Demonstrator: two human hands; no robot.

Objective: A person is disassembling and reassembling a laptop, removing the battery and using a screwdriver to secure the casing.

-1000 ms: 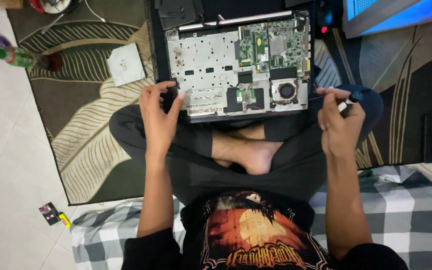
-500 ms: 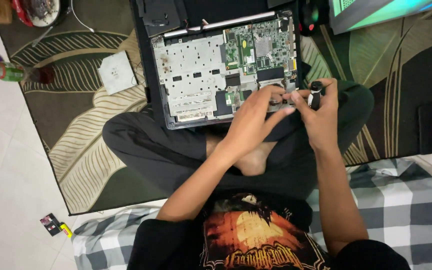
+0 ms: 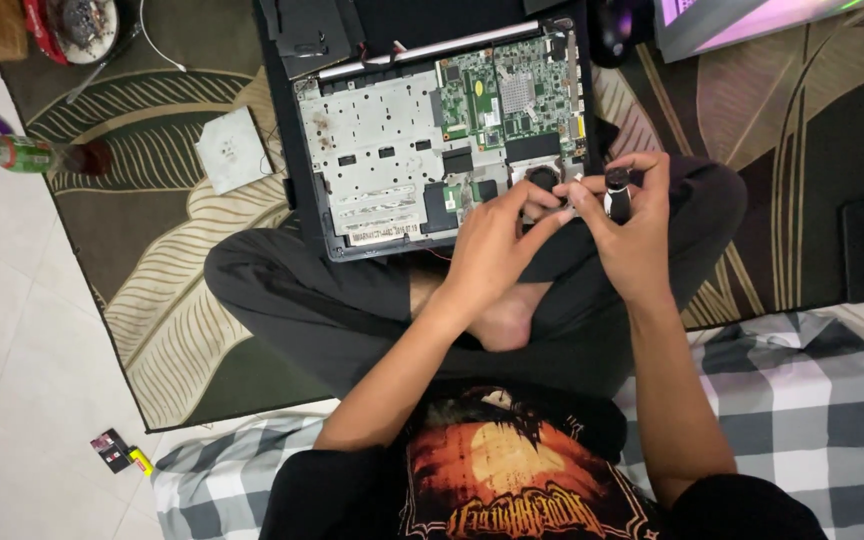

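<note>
Both hands have stayed together over the near right corner of the opened laptop (image 3: 422, 150) since half a second ago, a full change from one second ago, when they rested apart at its left and right edges. Left hand (image 3: 497, 245) reaches across the body, fingers curled, its fingertips meeting the right hand just beside the round black fan (image 3: 544, 180); whether it pinches anything cannot be told. Right hand (image 3: 632, 235) is clenched around a short black screwdriver (image 3: 617, 195), held upright, its tip hidden between the fingers. Laptop lies across the person's crossed legs, base cover off, with a silver metal frame on its left half and a green circuit board (image 3: 507, 95) at its far right. Patterned dark rug (image 3: 152, 300) carries everything. A square white pad (image 3: 232, 150) lies on the rug just left of the laptop. A green-capped bottle (image 3: 27, 155) lies at the rug's left edge. A black mouse (image 3: 612, 25) sits near the far right corner of the laptop. A checked cloth (image 3: 812, 400) covers the near edge.
</note>
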